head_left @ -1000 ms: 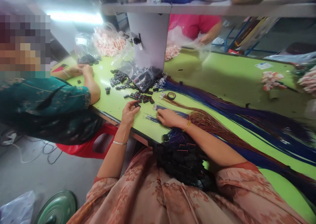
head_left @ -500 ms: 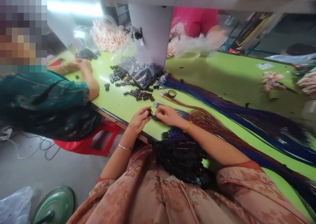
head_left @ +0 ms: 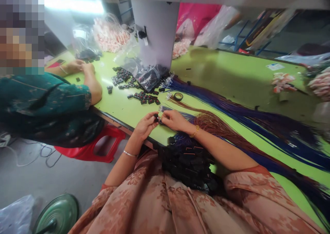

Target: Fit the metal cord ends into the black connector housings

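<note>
Near the table's front edge my left hand (head_left: 145,125) pinches a small black connector housing (head_left: 156,118) between thumb and fingers. Close against it, my right hand (head_left: 173,119) is closed with its fingertips on a thin wire (head_left: 161,121) at the connector's side; how far the wire sits in the housing is too small to tell. Bundles of brown wires (head_left: 211,122) and blue wires (head_left: 232,108) with metal tips run to the right past my right hand. Below my hands, a dark heap of wired black connectors (head_left: 188,165) lies at my lap.
Loose black connectors (head_left: 145,97) are scattered on the green table (head_left: 117,106) by a clear plastic bag (head_left: 151,77). A tape roll (head_left: 178,96) lies beside the wire ends. At left a co-worker in a teal sleeve (head_left: 64,93) sits on a red stool (head_left: 113,142).
My hands stay close together, with the black connector turned slightly in my left fingers. Across the table, the person in pink and a plastic bag have shifted. The view has moved slightly.
</note>
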Demonstrator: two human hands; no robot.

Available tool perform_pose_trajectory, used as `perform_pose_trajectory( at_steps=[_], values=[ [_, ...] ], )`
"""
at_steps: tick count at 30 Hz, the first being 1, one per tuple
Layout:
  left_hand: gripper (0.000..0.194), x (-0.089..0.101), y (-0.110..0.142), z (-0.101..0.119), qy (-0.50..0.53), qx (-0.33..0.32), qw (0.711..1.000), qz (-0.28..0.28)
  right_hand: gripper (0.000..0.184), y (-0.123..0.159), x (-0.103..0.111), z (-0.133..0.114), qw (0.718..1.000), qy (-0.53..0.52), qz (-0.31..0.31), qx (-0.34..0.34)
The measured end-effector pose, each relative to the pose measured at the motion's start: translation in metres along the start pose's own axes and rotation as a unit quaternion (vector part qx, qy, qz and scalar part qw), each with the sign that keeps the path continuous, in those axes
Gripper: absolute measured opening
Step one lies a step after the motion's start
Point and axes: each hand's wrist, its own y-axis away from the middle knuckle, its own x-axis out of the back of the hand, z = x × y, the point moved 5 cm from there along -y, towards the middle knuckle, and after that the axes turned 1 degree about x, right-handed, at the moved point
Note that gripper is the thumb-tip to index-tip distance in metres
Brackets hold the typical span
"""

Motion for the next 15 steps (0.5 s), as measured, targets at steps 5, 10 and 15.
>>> perform_pose_trajectory(
  at_steps=[5, 10, 15],
  values=[
    [0.031, 0.0008, 0.0, -0.0008, -0.021, -0.006, 1.0, 0.007, 0.019, -0.0005, -0.0007, -0.0003, 1.0, 0.01, -0.011, -0.009],
    [0.033, -0.0013, 0.0021, 0.0005, -0.052, -0.025, 0.998, 0.015, 0.021, -0.0013, -0.0021, 0.0011, 1.0, 0.006, -0.014, -0.007],
    [0.037, -0.0022, 0.0028, -0.0018, -0.084, -0.051, 0.994, 0.05, 0.021, 0.0005, -0.0043, -0.0023, 0.999, 0.032, -0.012, 0.012]
  ],
)
